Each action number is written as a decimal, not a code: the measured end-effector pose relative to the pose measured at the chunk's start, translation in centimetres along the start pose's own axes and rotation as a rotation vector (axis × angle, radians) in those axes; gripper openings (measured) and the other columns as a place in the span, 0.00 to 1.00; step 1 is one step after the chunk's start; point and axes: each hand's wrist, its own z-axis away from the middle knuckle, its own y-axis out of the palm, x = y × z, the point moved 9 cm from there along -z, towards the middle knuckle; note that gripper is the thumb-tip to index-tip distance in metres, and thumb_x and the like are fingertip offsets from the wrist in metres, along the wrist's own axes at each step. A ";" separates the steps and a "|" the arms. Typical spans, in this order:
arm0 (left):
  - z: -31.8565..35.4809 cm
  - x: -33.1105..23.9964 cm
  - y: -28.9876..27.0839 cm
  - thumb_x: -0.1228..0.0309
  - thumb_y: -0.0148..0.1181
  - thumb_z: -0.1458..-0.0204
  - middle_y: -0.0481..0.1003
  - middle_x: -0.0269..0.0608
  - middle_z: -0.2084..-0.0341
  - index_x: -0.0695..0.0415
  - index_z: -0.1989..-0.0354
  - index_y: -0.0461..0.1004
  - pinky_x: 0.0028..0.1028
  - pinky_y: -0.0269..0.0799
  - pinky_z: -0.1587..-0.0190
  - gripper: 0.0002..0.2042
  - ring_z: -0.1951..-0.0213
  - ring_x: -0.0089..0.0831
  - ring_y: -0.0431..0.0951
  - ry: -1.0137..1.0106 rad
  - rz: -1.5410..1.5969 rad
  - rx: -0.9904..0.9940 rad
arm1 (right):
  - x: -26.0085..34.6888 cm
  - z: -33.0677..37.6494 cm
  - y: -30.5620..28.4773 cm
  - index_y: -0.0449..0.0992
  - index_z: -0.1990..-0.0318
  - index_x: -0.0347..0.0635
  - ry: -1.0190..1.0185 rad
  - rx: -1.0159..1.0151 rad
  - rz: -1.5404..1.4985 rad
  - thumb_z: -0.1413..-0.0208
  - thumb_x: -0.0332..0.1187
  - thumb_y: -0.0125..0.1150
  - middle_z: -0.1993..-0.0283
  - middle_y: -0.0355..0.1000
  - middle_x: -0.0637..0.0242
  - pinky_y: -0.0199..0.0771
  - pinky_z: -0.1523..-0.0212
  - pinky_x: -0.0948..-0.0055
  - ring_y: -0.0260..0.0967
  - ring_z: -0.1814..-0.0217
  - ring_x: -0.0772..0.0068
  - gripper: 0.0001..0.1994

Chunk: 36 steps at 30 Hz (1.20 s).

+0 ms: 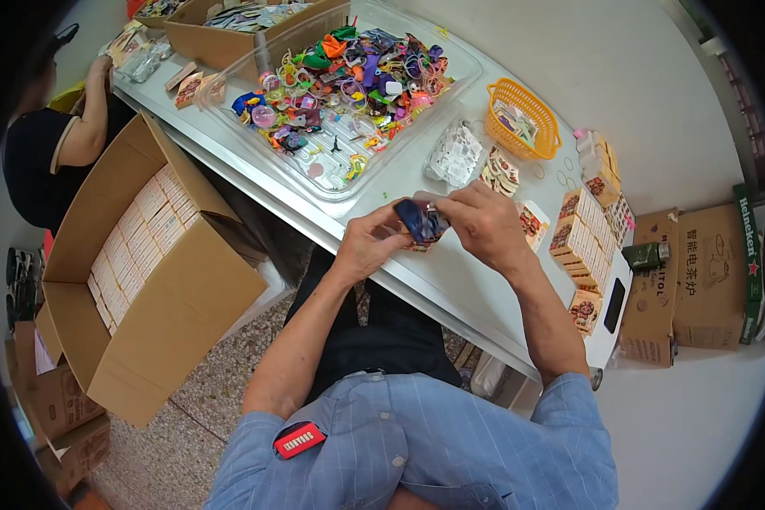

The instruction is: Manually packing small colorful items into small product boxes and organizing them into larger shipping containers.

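Over the near edge of the white table, both my hands are at a small dark blue shiny packet (420, 221). My left hand (370, 245) is closed on its left side, thumb and fingers pressed to it. My right hand (487, 223) pinches at its upper right, where a pale, partly see-through bit shows; the fingertips hide the exact grip. Part of a small printed box shows just below the packet. Nearby lie a clear bag of small white-and-grey packets (456, 155), a pile of printed cards (500, 172) and a printed card box (531, 224).
A clear plastic tray (348, 194) heaped with colourful small toys fills the table's middle. At right stand a yellow basket (546, 153), stacked small boxes (583, 234) and a black phone (614, 306). A large carton (178, 314) of packed boxes stands left. A co-worker (55, 157) is at far left.
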 end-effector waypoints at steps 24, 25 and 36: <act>0.6 0.0 -0.7 0.81 0.70 0.52 0.82 0.34 0.63 0.47 0.36 0.73 0.19 0.74 0.64 0.32 0.69 0.15 0.74 0.037 -0.163 -0.020 | 0.6 0.5 5.8 0.77 0.50 0.39 0.214 0.803 -0.280 0.42 0.28 0.56 0.65 0.78 0.49 0.77 0.60 0.52 0.76 0.64 0.43 0.13; 0.5 -0.3 -0.6 0.81 0.70 0.52 0.82 0.35 0.62 0.47 0.36 0.73 0.19 0.74 0.64 0.32 0.69 0.16 0.74 0.055 -0.144 -0.019 | 1.0 0.3 5.6 0.76 0.49 0.38 0.168 0.785 -0.293 0.41 0.29 0.57 0.64 0.78 0.49 0.76 0.59 0.52 0.76 0.62 0.43 0.13; 0.5 0.0 -0.8 0.81 0.68 0.49 0.80 0.37 0.58 0.53 0.35 0.72 0.20 0.74 0.63 0.30 0.65 0.19 0.77 0.076 -0.151 -0.005 | 0.7 -0.1 4.9 0.74 0.40 0.39 0.247 0.561 -0.375 0.37 0.36 0.59 0.62 0.76 0.48 0.75 0.50 0.55 0.75 0.56 0.44 0.20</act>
